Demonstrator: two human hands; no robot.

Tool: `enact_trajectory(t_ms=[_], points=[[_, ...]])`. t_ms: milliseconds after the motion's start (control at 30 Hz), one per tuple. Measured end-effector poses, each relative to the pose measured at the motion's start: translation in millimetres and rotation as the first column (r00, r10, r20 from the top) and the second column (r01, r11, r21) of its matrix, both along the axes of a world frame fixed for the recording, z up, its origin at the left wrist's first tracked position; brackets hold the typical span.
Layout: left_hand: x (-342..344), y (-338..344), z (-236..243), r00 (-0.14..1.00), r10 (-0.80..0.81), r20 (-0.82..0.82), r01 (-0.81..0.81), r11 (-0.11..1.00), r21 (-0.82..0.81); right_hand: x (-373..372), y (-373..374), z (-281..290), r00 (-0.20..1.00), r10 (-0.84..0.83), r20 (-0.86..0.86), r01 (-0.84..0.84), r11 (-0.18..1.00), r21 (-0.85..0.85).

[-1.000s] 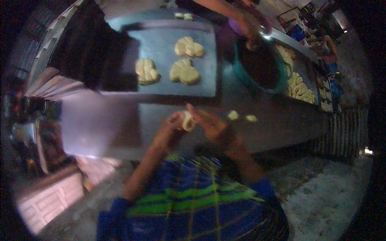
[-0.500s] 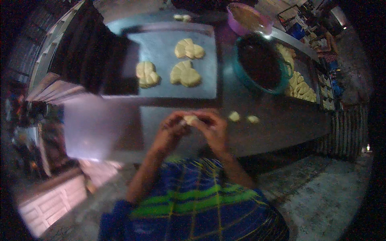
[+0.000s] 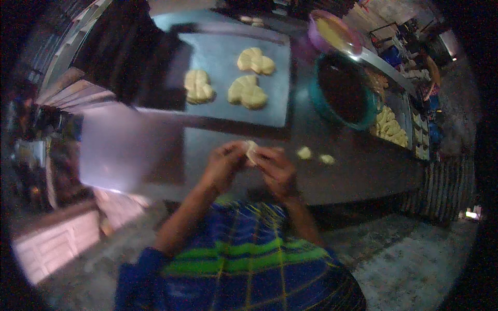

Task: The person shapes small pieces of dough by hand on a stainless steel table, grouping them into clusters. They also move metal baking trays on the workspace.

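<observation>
Between my two hands, above the table's near part, is a small pale piece of dough (image 3: 251, 152). My left hand (image 3: 226, 161) pinches it from the left with bent fingers. From the right, the fingers and thumb of my right hand (image 3: 276, 170) close on the same piece. Two small dough lumps (image 3: 304, 153) lie on the table to the right of my hands. Beyond them a flat metal baking tray (image 3: 218, 115) bears three larger shaped dough pieces (image 3: 248, 92), each with lobes and cut-like creases. The fingertips are slightly blurred.
A teal basin (image 3: 314, 98) with dark contents stands right of the tray, a purple basin (image 3: 314, 32) behind it. Farther right lies a heap of dough pieces (image 3: 390, 127). A dark stacked shape (image 3: 124, 67) overhangs the tray's left side. Two small pale lumps (image 3: 252, 20) lie past the tray.
The dough between my fingers has turned from lying sideways to more upright, and my right hand sits slightly lower. The whole view has shifted and tilted a little; the tray's dough pieces look unchanged.
</observation>
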State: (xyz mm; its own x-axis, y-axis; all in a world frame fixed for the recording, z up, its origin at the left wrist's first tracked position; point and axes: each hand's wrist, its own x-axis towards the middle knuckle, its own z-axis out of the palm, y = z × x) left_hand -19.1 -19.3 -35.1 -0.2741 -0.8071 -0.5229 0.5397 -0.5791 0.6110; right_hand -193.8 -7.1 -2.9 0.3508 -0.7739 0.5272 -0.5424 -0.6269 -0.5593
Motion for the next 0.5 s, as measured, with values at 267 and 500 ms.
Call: enact_trajectory(t_ms=[267, 500], points=[[3, 13, 16, 0.914, 0.007, 0.406, 0.156, 0.917, -0.367, 10, 6, -4, 0.980, -0.197, -0.022, 0.198, 0.967, 0.159], [14, 12, 9, 0.885, -0.087, 0.456, 0.283, 0.880, -0.381, 18, 4, 6, 0.946, -0.324, 0.018, 0.298, 0.889, 0.348]])
